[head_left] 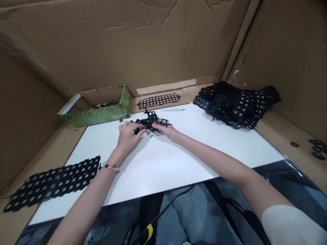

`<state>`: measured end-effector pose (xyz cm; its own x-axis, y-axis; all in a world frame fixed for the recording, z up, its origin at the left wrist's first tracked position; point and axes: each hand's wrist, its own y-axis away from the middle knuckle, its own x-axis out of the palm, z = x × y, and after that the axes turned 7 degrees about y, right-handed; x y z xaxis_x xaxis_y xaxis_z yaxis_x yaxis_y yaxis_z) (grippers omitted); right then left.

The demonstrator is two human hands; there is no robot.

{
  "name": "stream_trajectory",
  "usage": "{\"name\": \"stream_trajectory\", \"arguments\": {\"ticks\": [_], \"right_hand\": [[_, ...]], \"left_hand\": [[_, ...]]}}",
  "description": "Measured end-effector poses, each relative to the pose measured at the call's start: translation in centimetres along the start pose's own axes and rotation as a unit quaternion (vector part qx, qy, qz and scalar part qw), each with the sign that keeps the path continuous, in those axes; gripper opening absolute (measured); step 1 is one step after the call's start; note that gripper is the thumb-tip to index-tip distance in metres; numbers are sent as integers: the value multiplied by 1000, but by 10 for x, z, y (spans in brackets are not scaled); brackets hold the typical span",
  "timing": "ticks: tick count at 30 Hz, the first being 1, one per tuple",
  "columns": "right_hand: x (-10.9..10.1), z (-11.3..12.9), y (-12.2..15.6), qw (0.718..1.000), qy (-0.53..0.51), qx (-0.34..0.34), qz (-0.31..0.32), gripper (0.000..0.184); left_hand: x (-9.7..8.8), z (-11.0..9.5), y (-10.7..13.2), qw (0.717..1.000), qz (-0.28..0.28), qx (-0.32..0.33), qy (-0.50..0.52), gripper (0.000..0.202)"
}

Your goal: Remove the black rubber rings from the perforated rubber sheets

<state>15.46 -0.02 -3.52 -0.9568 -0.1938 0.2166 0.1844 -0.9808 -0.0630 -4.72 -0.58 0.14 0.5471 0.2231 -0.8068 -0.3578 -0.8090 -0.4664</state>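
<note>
Near the middle of the white board [163, 160], my left hand [128, 135] and my right hand [167, 130] both grip a crumpled black rubbery sheet [151, 116] full of round holes. My left thumb and fingers pinch its left part, where small dark rings bunch together. The right thumb presses on top of the sheet, with the other fingers under it. A few loose black rings [121, 120] lie just beyond my left hand. How the sheet's folds run between the fingers is partly hidden.
A green patterned box [98, 115] holding black rings [111, 103] stands at the back left. Behind my hands lie a holed black lattice [159, 100] and a white pen-like stick [172, 110]. Dotted black sheets [56, 183] lie left, a heap [235, 105] right. Rings [318, 154] sit far right. Cardboard walls [163, 44] surround.
</note>
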Motion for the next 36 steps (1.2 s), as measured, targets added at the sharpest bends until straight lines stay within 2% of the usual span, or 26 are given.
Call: {"name": "stream_trajectory", "arguments": {"ticks": [3,7,11,16,19,22,25,28,31,33,36], "right_hand": [[0,-2,0,1000,13,-14,3,34],[-2,-9,-3,999,36,-17,22,35],[-3,-13,-4,998,60,-26,22,35],[5,-14,-5,998,53,7,14,36],[10,-17,-8,999,40,11,8,35],[12,-21,-11,999,41,-4,-9,29],[11,-23,-12,998,52,-21,-29,20],[10,-24,-12,997,56,-27,-47,12],[11,-26,-12,998,46,-3,-44,18],[11,-28,-12,998,52,4,-35,19],[12,-29,-10,996,75,-27,-32,15]], "left_hand": [[6,-13,3,999,9,8,41,23],[10,-16,5,995,0,-15,95,22],[12,-7,4,987,-11,-58,149,27],[21,9,-1,958,-97,-166,212,28],[26,16,-4,952,-118,-183,215,26],[30,20,-5,942,-130,-183,248,27],[29,18,-5,937,-113,-174,281,29],[22,8,-2,967,-77,-113,215,27],[15,-4,1,994,-40,-31,98,20],[14,-9,3,998,-13,-12,62,15],[15,-11,4,998,14,-16,63,14]]}}
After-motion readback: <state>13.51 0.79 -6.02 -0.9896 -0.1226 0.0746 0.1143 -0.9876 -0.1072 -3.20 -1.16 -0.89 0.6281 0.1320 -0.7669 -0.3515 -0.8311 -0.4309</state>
